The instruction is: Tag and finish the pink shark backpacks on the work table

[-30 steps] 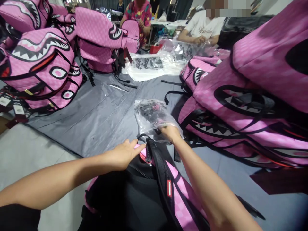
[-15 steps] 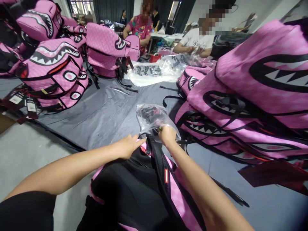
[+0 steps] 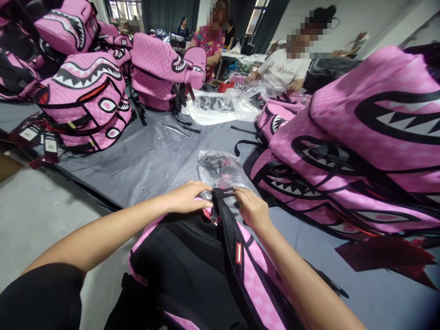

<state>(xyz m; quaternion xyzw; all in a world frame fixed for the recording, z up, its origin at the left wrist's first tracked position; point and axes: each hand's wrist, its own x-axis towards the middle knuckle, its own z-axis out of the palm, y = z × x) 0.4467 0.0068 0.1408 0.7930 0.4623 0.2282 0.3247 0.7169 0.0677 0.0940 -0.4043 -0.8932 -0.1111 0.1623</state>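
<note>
A pink and black backpack lies in front of me with its black back side up. Its padded shoulder strap bears a small red label. At the top end, my left hand is closed on one end of a short black webbing strap. My right hand pinches the other end of that strap between thumb and fingers. Just beyond the hands, a clear plastic bag with dark and pink contents lies on the table.
Pink shark-mouth backpacks are piled close on my right. More backpacks stand at the left, with hang tags by the edge of the grey-covered table. White plastic packaging lies farther back, where co-workers stand.
My right hand has come back from the clear bag to the black webbing strap. My left hand has shifted slightly upward onto it. A co-worker's hands opposite have moved apart.
</note>
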